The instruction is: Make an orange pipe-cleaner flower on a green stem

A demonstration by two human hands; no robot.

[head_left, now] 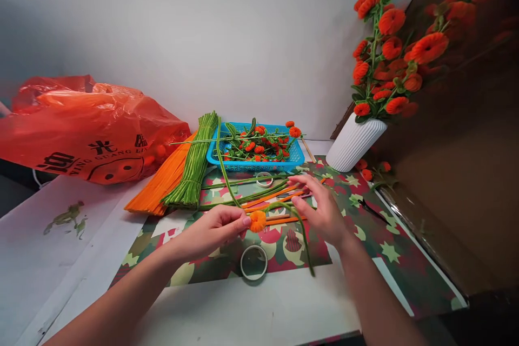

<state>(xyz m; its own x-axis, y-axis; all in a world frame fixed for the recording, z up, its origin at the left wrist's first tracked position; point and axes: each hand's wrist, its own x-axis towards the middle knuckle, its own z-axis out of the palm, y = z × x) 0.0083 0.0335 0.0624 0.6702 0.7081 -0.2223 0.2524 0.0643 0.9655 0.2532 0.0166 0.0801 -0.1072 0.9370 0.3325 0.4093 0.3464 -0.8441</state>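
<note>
My left hand (222, 224) pinches a small orange pipe-cleaner flower (258, 221) between thumb and fingers, above the patterned mat. From the flower, a green pipe cleaner (305, 243) arches right and droops below my right hand; another green pipe cleaner (223, 165) rises up and left beside my left fingers. My right hand (322, 208) hovers right of the flower with thumb and fingers apart. Its fingertips are close to the loose green and orange pipe cleaners (271, 196), and whether they touch any is unclear. A roll of clear tape (253, 263) lies just below the flower.
Behind the hands stands a blue basket (255, 166) of orange flowers and green stems. Bundles of green (198, 159) and orange (162, 178) pipe cleaners lie left, by a red plastic bag (93, 130). Right are a white vase (356, 143) of flowers and black scissors (375, 212).
</note>
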